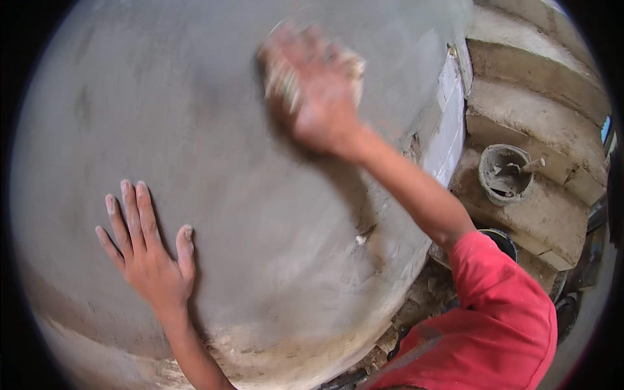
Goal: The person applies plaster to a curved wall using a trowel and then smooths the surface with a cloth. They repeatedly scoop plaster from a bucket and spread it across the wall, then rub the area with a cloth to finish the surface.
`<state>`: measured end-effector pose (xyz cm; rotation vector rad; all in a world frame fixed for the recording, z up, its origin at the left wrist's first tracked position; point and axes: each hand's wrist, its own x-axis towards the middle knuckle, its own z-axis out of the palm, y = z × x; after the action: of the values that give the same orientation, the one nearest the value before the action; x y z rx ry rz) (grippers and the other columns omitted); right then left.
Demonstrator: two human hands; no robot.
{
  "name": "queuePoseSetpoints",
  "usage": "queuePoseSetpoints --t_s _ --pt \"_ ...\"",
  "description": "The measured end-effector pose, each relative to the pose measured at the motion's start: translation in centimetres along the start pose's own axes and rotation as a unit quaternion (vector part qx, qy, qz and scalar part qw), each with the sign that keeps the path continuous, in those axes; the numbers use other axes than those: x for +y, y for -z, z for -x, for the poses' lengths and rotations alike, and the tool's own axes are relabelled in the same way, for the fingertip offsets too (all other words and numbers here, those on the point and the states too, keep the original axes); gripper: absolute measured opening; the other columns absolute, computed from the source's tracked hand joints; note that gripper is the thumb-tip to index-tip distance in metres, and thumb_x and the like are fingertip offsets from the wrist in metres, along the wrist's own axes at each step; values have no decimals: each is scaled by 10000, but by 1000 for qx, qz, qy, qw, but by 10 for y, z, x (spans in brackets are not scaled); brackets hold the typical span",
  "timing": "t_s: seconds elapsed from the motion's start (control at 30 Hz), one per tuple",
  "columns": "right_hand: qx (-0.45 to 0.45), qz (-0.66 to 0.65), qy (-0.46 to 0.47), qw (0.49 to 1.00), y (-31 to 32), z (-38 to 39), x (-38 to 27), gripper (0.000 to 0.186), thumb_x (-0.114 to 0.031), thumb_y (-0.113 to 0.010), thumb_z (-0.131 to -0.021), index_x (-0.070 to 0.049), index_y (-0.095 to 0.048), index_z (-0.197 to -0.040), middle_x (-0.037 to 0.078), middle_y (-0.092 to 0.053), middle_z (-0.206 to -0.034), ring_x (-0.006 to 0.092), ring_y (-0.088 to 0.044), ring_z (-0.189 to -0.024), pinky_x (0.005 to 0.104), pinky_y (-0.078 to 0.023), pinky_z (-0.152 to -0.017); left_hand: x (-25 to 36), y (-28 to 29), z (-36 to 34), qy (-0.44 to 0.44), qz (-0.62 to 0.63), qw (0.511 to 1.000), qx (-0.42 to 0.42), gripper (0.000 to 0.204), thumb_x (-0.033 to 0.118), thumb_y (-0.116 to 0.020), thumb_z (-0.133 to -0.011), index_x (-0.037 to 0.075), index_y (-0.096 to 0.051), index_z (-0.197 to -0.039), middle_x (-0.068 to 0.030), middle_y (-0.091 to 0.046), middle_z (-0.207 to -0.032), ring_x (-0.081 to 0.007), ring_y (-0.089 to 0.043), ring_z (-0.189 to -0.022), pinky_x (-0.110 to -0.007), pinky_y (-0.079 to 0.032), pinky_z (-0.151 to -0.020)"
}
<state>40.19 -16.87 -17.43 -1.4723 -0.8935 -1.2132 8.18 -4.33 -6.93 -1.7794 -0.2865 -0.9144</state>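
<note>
Up high, right hand (pixel 316 91), blurred, seemingly grips a sponge (pixel 351 68); left hand (pixel 153 257) flat, released, on plastered wall (pixel 214 149).

One view only, a head-worn fisheye, riding very close to a grey plastered wall (pixel 214 130) and facing straight into it, so the wall fills most of the round picture and bulges toward the rim. The wearer's left hand (pixel 146 250) comes up from the lower edge, the right hand (pixel 315 97) reaches high and blurred. Past the wall's right edge the lens drops down to concrete steps (pixel 539 110) and a bucket (pixel 505 174), well below.
</note>
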Motion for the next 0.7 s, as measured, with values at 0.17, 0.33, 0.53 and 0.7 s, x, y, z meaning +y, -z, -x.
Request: queuePoseSetpoints --t_s 0.17,0.33,0.53,0.7 --pt "-76 -18 79 994 8 65 27 777 -413 -642 -947 -218 -451 -1674 108 -358 -1769 369 -260 -1654 601 -177 -1325 1 1 -1 1 -11 1000 -7 724 524 -511 -1056 160 -446 -1677 -32 -432 -1738 -287 -324 -1639 -541 -156 -1356" --pt "104 -4 -116 988 -2 10 45 694 -386 -610 -1027 -123 -453 -1650 145 -405 -1733 413 -308 -1621 638 -184 -1300 0 0 1 8 -9 1000 -22 727 543 -556 -1035 189 -477 -1665 -7 -455 -1727 -277 -343 -1633 -549 -160 -1353" --pt "-69 -44 101 991 13 79 4 733 -416 -576 -1013 -183 -414 -1689 104 -316 -1789 362 -207 -1671 584 -66 -1346 -1 -1 3 6 -6 1000 -4 710 529 -516 -1059 182 -455 -1675 -17 -450 -1728 -271 -329 -1638 -537 -174 -1355" --pt "77 -26 -141 987 -11 64 63 732 -446 -574 -1054 -107 -405 -1680 155 -342 -1766 454 -276 -1623 621 -135 -1321 -2 0 4 0 -24 999 -27 705 524 -521 -1057 194 -455 -1676 0 -452 -1727 -257 -339 -1634 -532 -174 -1357"
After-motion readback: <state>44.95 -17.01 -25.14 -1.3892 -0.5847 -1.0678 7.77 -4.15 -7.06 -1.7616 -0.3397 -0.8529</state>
